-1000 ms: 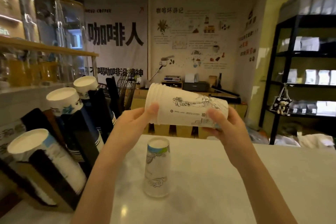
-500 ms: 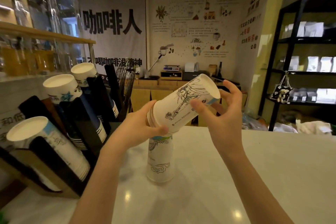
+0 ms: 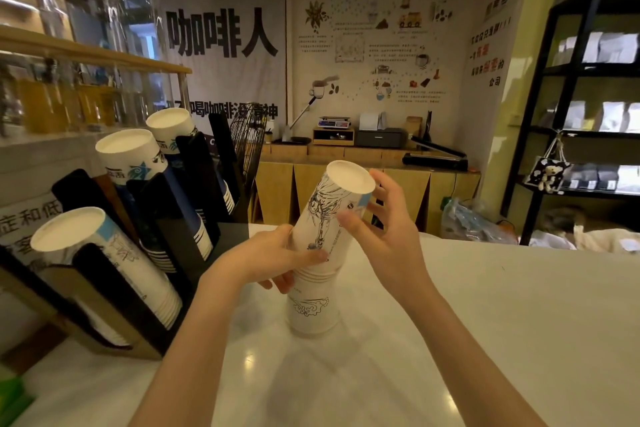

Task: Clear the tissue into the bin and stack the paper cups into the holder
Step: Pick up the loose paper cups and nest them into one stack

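Both hands are on one inverted paper cup (image 3: 332, 215), tilted so its white base leans up and to the right, its open mouth just settling over the upside-down cup (image 3: 313, 302) that stands on the pale table (image 3: 502, 322). The left hand (image 3: 273, 258) wraps the lower wall near the rim, grasping it; the right hand (image 3: 384, 236) has thumb and fingertips lightly on the upper wall near the base, fingers spread, more steadying than clamping.

To do this well, I would say the upper cup needs bringing upright first, so its rim meets the lower cup squarely, then pressing straight down with a light grip. Paper walls dent easily, and a squeeze at the rim would make it oval and jam. The lower cup stands free, so a sideways push could slide or tip it.

The holder (image 3: 162, 246), a slanted black rack at the left already carrying three rows of nested cups, waits near the pair.

How far the rim has gone over the lower cup I cannot tell; the left fingers cover that join. No tissue and no bin show from here. The near end of the holder runs out of sight at the left edge.
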A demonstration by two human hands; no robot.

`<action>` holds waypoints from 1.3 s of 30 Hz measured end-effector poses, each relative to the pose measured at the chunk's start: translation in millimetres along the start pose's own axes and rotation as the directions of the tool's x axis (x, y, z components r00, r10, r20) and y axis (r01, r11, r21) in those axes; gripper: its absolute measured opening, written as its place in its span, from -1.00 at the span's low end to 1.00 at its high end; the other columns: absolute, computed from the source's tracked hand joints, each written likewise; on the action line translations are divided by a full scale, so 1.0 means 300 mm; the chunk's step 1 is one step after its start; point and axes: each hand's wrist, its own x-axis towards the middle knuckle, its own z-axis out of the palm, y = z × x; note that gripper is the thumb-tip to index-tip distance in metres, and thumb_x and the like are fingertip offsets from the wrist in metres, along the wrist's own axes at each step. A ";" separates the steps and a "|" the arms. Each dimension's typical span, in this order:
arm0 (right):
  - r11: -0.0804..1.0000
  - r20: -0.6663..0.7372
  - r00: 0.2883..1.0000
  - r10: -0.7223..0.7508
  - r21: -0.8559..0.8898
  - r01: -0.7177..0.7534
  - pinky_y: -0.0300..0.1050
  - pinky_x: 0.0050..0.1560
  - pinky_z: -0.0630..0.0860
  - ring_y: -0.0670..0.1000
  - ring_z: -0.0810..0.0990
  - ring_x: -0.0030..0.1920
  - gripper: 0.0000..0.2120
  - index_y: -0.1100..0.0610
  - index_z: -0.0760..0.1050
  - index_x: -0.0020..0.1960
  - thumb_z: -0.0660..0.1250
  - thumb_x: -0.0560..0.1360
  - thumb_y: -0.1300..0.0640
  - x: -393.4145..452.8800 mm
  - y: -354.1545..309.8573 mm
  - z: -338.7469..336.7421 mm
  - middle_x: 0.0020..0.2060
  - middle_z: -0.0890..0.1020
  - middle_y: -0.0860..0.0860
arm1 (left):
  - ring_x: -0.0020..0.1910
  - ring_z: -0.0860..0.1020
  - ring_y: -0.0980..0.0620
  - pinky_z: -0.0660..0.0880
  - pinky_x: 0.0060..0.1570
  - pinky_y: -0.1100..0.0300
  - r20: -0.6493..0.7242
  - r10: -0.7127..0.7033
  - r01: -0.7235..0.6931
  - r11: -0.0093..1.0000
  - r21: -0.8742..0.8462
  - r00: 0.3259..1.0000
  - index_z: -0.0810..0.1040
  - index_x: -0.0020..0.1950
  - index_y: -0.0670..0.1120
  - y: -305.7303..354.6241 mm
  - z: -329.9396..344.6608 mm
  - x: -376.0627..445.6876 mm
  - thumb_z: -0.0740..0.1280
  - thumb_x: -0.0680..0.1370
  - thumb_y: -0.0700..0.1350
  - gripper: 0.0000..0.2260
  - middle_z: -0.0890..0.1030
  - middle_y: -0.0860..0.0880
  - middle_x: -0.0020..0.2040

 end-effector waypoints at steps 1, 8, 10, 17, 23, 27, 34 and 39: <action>1.000 0.007 1.000 0.011 0.005 -0.011 -0.51 -0.02 0.46 -0.34 0.40 0.11 -0.39 -0.11 0.17 0.36 0.36 0.39 -0.02 0.002 0.003 -0.002 0.11 0.37 -0.38 | -0.24 0.63 0.02 0.58 -0.12 0.07 -0.005 -0.001 0.001 1.000 0.005 1.000 0.25 0.30 0.00 0.000 0.001 0.003 0.29 0.39 0.22 -0.43 0.61 -0.02 -0.19; 0.996 0.193 0.977 0.094 -0.021 -0.091 -0.62 -0.03 0.35 -0.35 0.31 0.22 -0.29 -0.20 -0.15 0.43 0.24 0.50 0.09 -0.009 0.040 0.029 0.21 0.26 -0.41 | -0.30 0.61 0.07 0.53 -0.25 0.17 -0.043 -0.026 0.029 0.997 0.067 0.999 0.39 0.16 0.04 -0.037 0.008 0.032 0.26 0.34 0.33 -0.48 0.61 0.01 -0.24; 0.991 0.260 0.956 0.135 -0.060 -0.123 -0.64 -0.10 0.35 -0.40 0.30 0.17 -0.33 -0.19 -0.15 0.44 0.20 0.52 0.06 -0.018 0.068 0.045 0.21 0.26 -0.43 | -0.30 0.60 0.10 0.50 -0.29 0.22 -0.010 -0.056 0.056 0.991 0.120 0.998 0.44 0.13 -0.01 -0.053 0.014 0.046 0.24 0.33 0.35 -0.45 0.60 0.03 -0.26; 0.955 0.350 0.893 0.283 -0.191 -0.227 -0.24 0.12 0.38 -0.06 0.34 0.33 -0.39 -0.24 -0.15 0.42 0.15 0.53 -0.03 -0.049 0.127 0.070 0.42 0.29 -0.06 | -0.13 0.53 0.11 0.46 -0.29 0.25 -0.007 -0.042 0.043 0.996 0.080 0.999 0.30 0.33 0.03 -0.075 0.023 0.076 0.31 0.37 0.24 -0.40 0.51 0.08 -0.04; 0.939 0.329 0.886 0.327 -0.218 -0.266 -0.12 0.17 0.40 0.02 0.38 0.33 -0.34 -0.19 -0.14 0.44 0.20 0.50 -0.05 -0.043 0.128 0.062 0.42 0.31 -0.03 | -0.01 0.45 0.12 0.42 -0.23 0.34 -0.103 0.095 -0.103 0.992 -0.075 0.990 0.23 0.36 0.05 -0.071 0.018 0.080 0.47 0.30 0.05 -0.30 0.50 0.05 0.12; 0.883 0.380 0.803 0.460 -0.291 -0.368 -0.14 0.06 0.47 0.05 0.46 0.27 -0.20 -0.13 -0.11 0.45 0.34 0.42 0.00 -0.047 0.146 0.048 0.39 0.36 0.02 | 0.11 0.44 0.04 0.50 -0.17 0.19 0.034 -0.029 0.029 1.000 -0.011 0.999 0.09 0.40 0.10 -0.105 0.047 0.100 0.50 0.27 -0.01 -0.17 0.45 0.04 0.24; 0.773 0.419 0.655 0.629 -0.254 -0.581 -0.10 0.14 0.38 -0.05 0.41 0.13 -0.32 -0.04 0.10 0.41 0.26 0.40 -0.22 -0.091 0.198 0.074 0.36 0.39 -0.04 | 0.02 0.50 0.04 0.46 0.03 0.09 0.274 -0.265 0.208 0.953 0.220 0.924 0.17 0.39 0.11 -0.171 0.095 0.122 0.48 0.28 0.05 -0.24 0.46 0.05 0.09; 0.742 0.369 0.656 0.658 -0.165 -0.650 -0.05 0.08 0.44 -0.02 0.42 0.10 -0.33 -0.05 0.11 0.39 0.25 0.39 -0.25 -0.091 0.210 0.080 0.31 0.42 -0.04 | 0.02 0.50 0.02 0.46 0.07 0.09 0.248 -0.225 0.199 0.972 0.126 0.942 0.18 0.39 0.06 -0.154 0.101 0.123 0.44 0.33 0.06 -0.29 0.46 -0.04 0.26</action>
